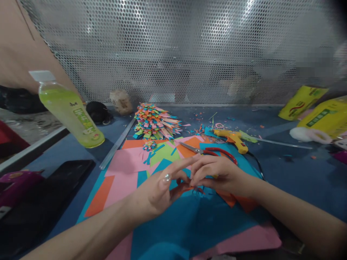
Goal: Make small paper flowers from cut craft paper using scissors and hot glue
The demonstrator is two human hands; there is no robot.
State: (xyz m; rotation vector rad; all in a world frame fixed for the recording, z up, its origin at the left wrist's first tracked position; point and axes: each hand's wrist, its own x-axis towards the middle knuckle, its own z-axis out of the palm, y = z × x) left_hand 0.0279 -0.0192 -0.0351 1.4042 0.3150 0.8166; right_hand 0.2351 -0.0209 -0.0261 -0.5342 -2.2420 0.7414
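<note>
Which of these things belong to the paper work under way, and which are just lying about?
Likely part of the job: small orange paper piece being handled, coloured sheets, red-handled scissors, yellow glue gun, fringed paper cluster.

Apparently just lying about: drink bottle, yellow packages, round black object.

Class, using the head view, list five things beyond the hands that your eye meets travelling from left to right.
Green drink bottle → beige lump → multicoloured paper model → yellow glue gun → yellow package nearer the back.
</note>
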